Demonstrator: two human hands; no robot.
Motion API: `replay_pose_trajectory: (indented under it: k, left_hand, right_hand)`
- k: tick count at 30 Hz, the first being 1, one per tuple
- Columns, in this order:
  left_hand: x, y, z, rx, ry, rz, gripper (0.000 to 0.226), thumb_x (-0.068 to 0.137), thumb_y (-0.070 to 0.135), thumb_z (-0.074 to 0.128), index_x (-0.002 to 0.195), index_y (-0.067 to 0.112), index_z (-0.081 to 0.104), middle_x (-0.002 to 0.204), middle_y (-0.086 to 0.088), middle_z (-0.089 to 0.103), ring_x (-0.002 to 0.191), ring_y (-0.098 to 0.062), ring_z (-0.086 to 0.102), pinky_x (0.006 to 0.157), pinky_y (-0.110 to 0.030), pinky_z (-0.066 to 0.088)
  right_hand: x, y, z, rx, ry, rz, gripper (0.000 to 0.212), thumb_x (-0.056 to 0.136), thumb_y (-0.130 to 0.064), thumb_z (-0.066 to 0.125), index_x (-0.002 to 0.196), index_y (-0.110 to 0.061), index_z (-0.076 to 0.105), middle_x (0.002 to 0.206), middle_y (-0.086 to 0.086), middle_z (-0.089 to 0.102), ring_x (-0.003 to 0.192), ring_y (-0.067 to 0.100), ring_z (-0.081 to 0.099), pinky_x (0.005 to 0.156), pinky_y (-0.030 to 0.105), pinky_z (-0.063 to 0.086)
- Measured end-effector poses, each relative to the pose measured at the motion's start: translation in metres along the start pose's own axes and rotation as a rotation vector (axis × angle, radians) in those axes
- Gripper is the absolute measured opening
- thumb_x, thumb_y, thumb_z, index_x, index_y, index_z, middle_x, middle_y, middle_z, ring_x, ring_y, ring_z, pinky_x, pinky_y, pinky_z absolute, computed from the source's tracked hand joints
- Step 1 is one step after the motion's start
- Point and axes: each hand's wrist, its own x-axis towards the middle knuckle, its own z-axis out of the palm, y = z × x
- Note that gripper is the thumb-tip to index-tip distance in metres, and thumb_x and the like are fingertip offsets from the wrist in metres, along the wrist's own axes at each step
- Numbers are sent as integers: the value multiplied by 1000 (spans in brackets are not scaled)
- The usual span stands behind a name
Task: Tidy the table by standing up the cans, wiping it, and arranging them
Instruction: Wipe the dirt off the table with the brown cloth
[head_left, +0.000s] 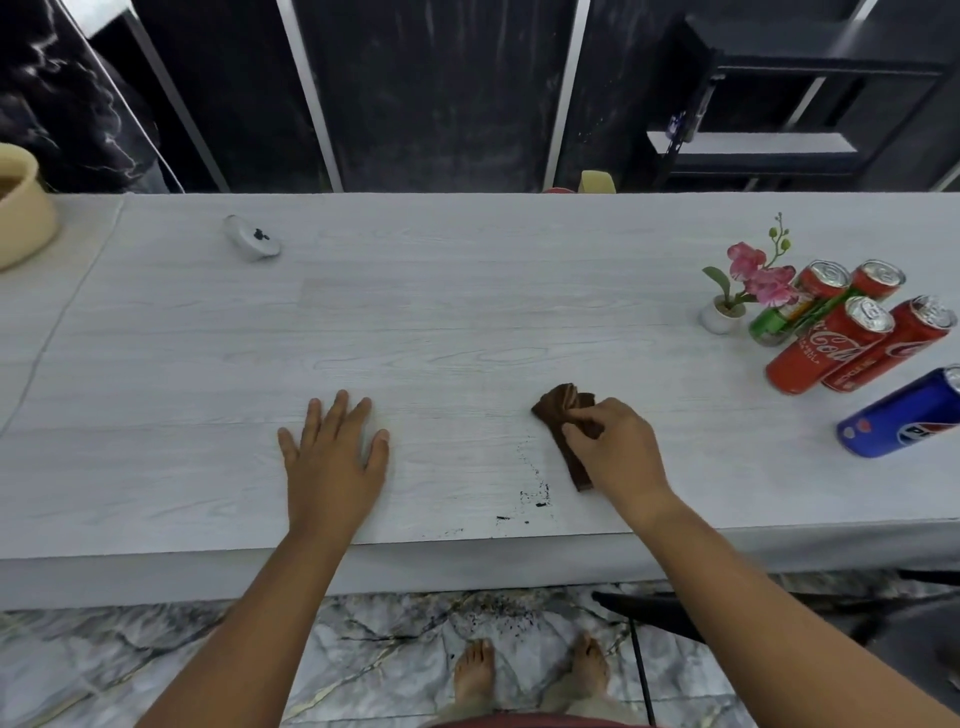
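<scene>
My right hand (618, 449) pinches a folded brown cloth (563, 413) that lies on the white table (467, 322), right of centre. My left hand (335, 457) rests flat on the table with fingers spread, holding nothing. Dark crumbs (532, 501) speckle the table's near edge just left of the cloth. At the far right, several red cola cans (826, 343) stand upright in a cluster, with a green can (774, 319) among them. A blue can (904, 413) stands nearest the right edge.
A small potted pink flower (737, 291) stands beside the cans. A small grey round object (252, 239) lies at the back left, and a beige bowl (21, 218) sits at the far left. A black chair (675, 613) stands below the table on the right. Crumbs dot the marble floor.
</scene>
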Motion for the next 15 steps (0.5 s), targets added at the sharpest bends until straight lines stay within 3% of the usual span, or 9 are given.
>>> replay_pose_trajectory:
  k: [3, 7, 10, 15]
  left_hand:
    - [-1, -18, -7, -92, -11, 54, 51, 109, 47, 55, 154, 24, 59, 171, 0, 43, 165, -24, 25, 134, -58, 7]
    - [-12, -44, -13, -43, 14, 189, 56, 110, 48, 46, 156, 18, 57, 170, -2, 45, 161, -22, 35, 134, -53, 20]
    - [-15, -44, -9, -21, 28, 191, 57, 108, 45, 45, 158, 18, 55, 170, -2, 44, 162, -21, 33, 135, -51, 17]
    - [-15, -45, -7, -22, 48, 197, 56, 109, 45, 45, 158, 20, 55, 170, -1, 45, 163, -20, 32, 135, -49, 16]
  right_hand:
    - [16, -2, -10, 210, -43, 102, 17, 89, -24, 85, 106, -23, 85, 96, -13, 76, 91, 4, 72, 73, 7, 48]
    - [51, -5, -20, 74, 65, 21, 22, 93, -23, 80, 114, -19, 83, 102, -7, 72, 98, 14, 69, 86, 24, 50]
    - [66, -13, -8, -63, -69, -59, 26, 97, -19, 75, 123, -18, 80, 116, 0, 71, 109, 19, 65, 92, 25, 45]
    - [44, -29, 8, -159, -307, -358, 26, 97, -14, 76, 121, -18, 82, 115, 0, 74, 111, 21, 66, 99, 33, 50]
